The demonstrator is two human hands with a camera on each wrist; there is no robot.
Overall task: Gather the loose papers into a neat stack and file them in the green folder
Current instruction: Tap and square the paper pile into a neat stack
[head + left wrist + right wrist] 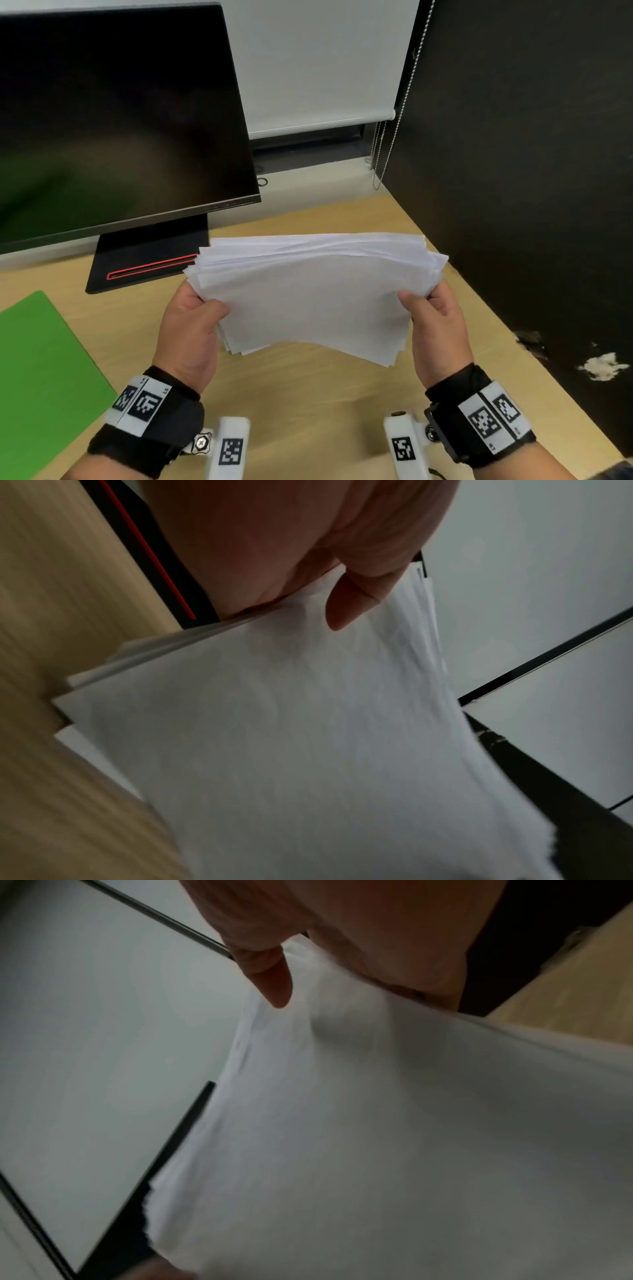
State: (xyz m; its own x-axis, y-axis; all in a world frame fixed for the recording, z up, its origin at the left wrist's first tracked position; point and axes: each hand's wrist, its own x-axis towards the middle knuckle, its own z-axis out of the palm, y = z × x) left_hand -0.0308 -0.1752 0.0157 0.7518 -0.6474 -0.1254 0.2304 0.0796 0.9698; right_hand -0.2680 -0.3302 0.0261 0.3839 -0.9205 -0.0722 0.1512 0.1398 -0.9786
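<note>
From the head view, the left hand and the right hand each grip a short side of the papers, thumbs on top and fingers curled beneath, holding the bundle above the desk in front of the monitor. The sheets are gathered but not square: corners fan out at the far left and far right, and the near edge is stepped. The green folder lies closed on the desk, well to the left.

In the left wrist view, the thumb presses the top sheet near its edge, and several offset layers show along the left side.

The right wrist view shows the other thumb doing the same, with a ragged fringe of sheet ends at the lower left.

To square the stack well, I would loosen both grips slightly, stand the sheets on one long edge and tap them on the desk, then turn and tap a short edge before reaching for the folder.
</note>
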